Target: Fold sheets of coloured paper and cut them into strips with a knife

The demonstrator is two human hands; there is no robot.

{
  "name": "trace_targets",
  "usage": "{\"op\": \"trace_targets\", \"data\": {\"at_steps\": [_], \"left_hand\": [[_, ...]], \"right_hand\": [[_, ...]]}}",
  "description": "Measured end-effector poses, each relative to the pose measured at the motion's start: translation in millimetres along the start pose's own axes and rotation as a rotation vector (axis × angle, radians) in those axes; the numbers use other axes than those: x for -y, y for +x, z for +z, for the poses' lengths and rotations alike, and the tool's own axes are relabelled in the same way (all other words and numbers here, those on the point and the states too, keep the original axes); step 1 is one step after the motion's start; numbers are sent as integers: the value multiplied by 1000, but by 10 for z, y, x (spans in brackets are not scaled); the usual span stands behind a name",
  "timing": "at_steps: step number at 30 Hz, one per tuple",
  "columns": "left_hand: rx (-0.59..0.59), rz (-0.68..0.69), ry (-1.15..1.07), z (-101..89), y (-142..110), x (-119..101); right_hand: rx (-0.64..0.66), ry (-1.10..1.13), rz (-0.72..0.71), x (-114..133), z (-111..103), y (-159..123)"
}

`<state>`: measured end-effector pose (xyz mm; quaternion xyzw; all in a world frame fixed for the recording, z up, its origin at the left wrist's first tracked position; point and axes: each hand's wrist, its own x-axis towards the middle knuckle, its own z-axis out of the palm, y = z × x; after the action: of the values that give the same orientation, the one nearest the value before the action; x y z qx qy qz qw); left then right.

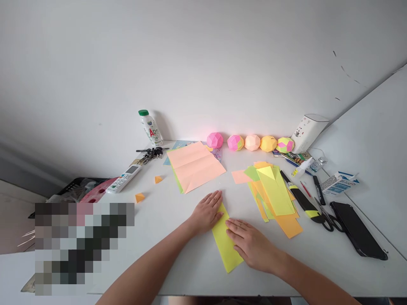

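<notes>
The long yellow rectangular paper strip (225, 243) looks matt and smooth; the slim black rectangular phone (359, 231) looks faintly glossy.

"What's the tabletop (184, 271) like?"

"White. A yellow paper strip (223, 243) lies near the front edge."

"And behind that?"

"A creased pink sheet (197, 163) with green paper (175, 174) showing under its left side. Two small orange pieces (139, 197) lie left of it, apart from each other."

"Far left?"

"A white remote (124, 178), a bunch of keys (152, 155) and a green-capped bottle (151, 128)."

"Along the back?"

"Five paper balls (252, 142) in a row."

"On the right?"

"A loose pile of coloured strips (276, 191), then a cutter (303, 202), scissors (330, 221), a black marker (318, 189), a small box (339, 183) and a black phone (359, 231)."
</notes>
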<state>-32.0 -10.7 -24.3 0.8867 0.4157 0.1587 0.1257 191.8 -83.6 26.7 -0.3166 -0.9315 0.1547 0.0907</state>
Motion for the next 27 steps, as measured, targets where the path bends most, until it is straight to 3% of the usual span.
{"op": "trace_targets", "data": {"at_steps": [5,9,11,14,15,16,18,21,27], "left_hand": [[-36,5,-25,27,-5,-2],[-18,-4,-42,9,6,5],[-12,-18,-57,-24,15,11],[-54,-3,-99,-98,25,-3],[-75,23,-117,-126,26,-18],[-92,62,-137,-153,25,-39],[-81,160,-191,-199,20,-89],[-12,260,-275,-238,6,-154],[78,269,-311,-296,-25,-189]], "right_hand": [[-61,18,7,186,-45,-255],[-53,168,14,224,-179,-553],[-72,201,72,50,-284,-722],[-470,-29,393,-443,-429,-956],[-574,-159,501,-630,-462,-1019],[-599,-293,600,-809,-484,-1071],[-508,-502,748,-1102,-496,-1139],[-382,-658,824,-1345,-457,-1171],[-427,-616,876,-1520,-392,-1162]]}}
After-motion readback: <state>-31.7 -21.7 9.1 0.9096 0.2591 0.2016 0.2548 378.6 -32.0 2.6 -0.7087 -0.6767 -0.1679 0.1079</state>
